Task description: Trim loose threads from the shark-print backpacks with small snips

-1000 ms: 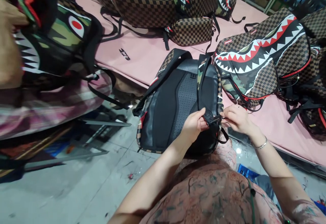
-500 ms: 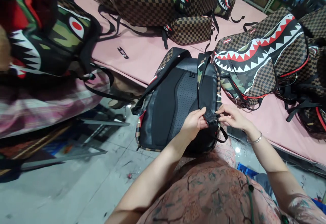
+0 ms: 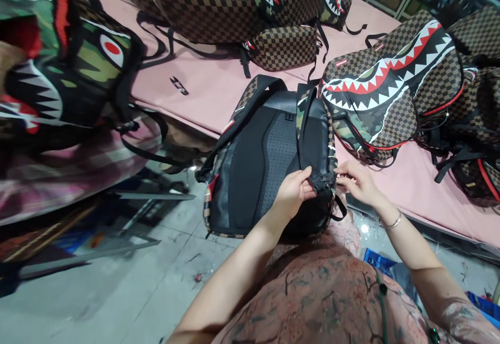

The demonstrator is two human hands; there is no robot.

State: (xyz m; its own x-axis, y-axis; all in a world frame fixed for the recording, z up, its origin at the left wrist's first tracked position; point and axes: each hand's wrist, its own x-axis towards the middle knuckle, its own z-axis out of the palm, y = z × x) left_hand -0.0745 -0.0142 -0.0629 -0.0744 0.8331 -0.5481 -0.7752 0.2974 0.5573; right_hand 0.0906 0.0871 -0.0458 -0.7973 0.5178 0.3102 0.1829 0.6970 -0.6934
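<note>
A black-backed backpack (image 3: 250,161) leans at the pink table's edge in front of my body, its padded back panel facing me. My left hand (image 3: 292,192) is closed on the lower end of the right-side shoulder strap (image 3: 307,140), where a dark strap adjuster (image 3: 318,181) shows past the fingers. Close by, at the checkered side edge of the backpack, my right hand (image 3: 357,181) pinches with thumb and forefinger. Whatever lies in that pinch is too small to make out. A loose black webbing end (image 3: 340,207) hangs below the hands.
On the pink table (image 3: 207,94) lie several checkered backpacks, one with a shark-mouth print (image 3: 390,83) just right of mine. A small black printed piece (image 3: 179,85) lies on the table. At left, a camouflage shark backpack (image 3: 89,57) rests on plaid cloth (image 3: 78,172), with another person's hand beside it.
My right hand has drawn slightly away from the strap adjuster, toward the right, still pinching. The left hand keeps its grip on the strap. The whole view has shifted slightly.
</note>
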